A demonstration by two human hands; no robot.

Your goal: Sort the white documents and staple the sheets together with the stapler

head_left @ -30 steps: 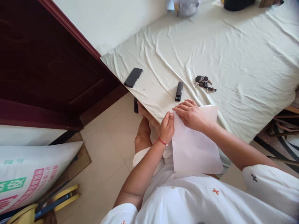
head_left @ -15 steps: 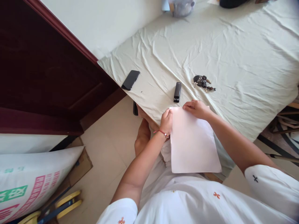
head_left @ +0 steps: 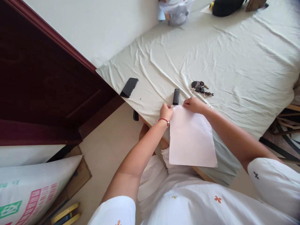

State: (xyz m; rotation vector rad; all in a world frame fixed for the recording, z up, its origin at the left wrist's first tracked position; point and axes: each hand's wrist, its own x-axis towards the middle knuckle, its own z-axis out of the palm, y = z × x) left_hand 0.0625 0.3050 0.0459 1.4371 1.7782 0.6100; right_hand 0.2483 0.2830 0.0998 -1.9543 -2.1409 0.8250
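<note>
A stack of white paper [head_left: 192, 140] hangs over the table's near edge toward my lap. My left hand [head_left: 166, 112] is closed on its upper left corner, fingers bent and thumb near the top edge. Farther right along the same edge, my right hand [head_left: 192, 104] pinches the paper with its fingers curled. Just beyond the top edge, between my hands, lies a slim black stapler [head_left: 176, 96]; its near end meets the paper's edge, and I cannot tell whether the paper is inside it.
A black phone [head_left: 129, 87] lies by the table's left edge, and a bunch of keys [head_left: 201, 88] right of the stapler. A wrinkled pale cloth [head_left: 234, 68] covers the table. At the back stand a clear plastic container [head_left: 177, 14] and a black object [head_left: 227, 7]. A printed sack [head_left: 42, 184] is lower left.
Both hands have moved the paper forward, away from my body, so its top edge now reaches the stapler's near end. The view has tilted up slightly.
</note>
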